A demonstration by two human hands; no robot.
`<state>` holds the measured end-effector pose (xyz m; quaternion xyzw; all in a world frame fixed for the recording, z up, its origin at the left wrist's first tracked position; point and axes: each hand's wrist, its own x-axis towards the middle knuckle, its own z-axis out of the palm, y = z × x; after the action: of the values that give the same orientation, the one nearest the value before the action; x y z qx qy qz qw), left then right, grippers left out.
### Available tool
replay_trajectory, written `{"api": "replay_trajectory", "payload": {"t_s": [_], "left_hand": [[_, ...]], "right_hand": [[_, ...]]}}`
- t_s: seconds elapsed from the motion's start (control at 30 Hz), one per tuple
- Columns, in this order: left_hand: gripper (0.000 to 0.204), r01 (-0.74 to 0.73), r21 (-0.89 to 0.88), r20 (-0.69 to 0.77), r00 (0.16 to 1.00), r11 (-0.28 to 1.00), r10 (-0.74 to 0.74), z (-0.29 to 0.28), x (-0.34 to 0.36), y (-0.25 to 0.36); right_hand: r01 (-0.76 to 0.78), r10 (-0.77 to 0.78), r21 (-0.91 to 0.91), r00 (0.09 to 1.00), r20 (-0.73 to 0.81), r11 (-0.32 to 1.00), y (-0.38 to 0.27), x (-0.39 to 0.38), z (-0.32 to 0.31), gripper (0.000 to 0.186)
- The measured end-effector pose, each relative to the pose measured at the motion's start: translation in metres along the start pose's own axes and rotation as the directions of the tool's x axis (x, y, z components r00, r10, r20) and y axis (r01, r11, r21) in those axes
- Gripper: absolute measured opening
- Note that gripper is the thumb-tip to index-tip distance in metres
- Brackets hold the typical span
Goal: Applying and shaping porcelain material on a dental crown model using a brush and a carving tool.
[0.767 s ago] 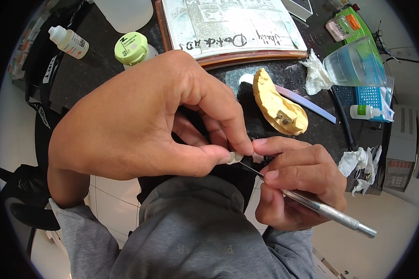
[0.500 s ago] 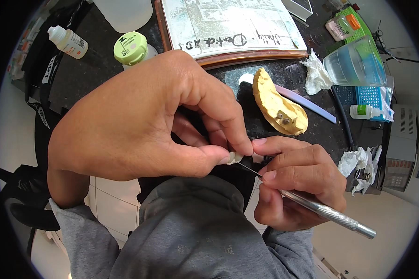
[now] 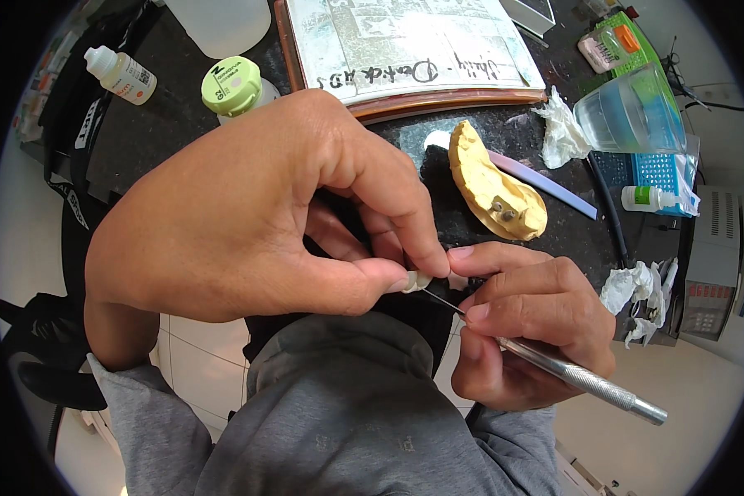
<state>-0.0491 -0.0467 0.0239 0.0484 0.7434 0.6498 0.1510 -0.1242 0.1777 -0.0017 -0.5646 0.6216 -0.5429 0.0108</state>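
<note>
Between the thumb and index finger of my left hand [image 3: 264, 215] sits a small off-white dental crown piece [image 3: 417, 282], partly covered by the fingertips. My right hand [image 3: 537, 322] grips a slim metal dental carving tool [image 3: 583, 380] with a knurled handle, held like a pen. Its thin tip reaches the crown piece from the right. The index fingertip of my right hand rests beside the left index fingertip. Beyond the hands, on the dark worktop, lies a yellow plaster dental model [image 3: 496, 186] with two greyish metal spots near its closer end.
Behind the model lie a lilac strip [image 3: 546, 183] and a glass slab [image 3: 422, 136]. A brown-framed white palette [image 3: 413, 50] stands farther back. A green-lidded jar [image 3: 233, 87] and a dropper bottle [image 3: 122, 74] are left; a water cup [image 3: 632, 112] and crumpled tissues [image 3: 636, 293] are right.
</note>
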Motion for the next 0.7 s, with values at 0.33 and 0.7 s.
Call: {"api": "replay_trajectory", "payload": {"t_s": [0.33, 0.7], "left_hand": [[0.024, 0.028, -0.02, 0.026, 0.999, 0.999, -0.027, -0.002, 0.002, 0.0], [0.023, 0.013, -0.063, 0.034, 0.999, 0.998, -0.011, -0.003, 0.003, 0.0]], "right_hand": [[-0.137, 0.159, 0.132, 0.972, -0.171, 0.982, -0.008, -0.004, -0.002, 0.026], [-0.066, 0.066, 0.024, 0.998, 0.008, 0.998, -0.003, 0.0, -0.001, 0.015]]}}
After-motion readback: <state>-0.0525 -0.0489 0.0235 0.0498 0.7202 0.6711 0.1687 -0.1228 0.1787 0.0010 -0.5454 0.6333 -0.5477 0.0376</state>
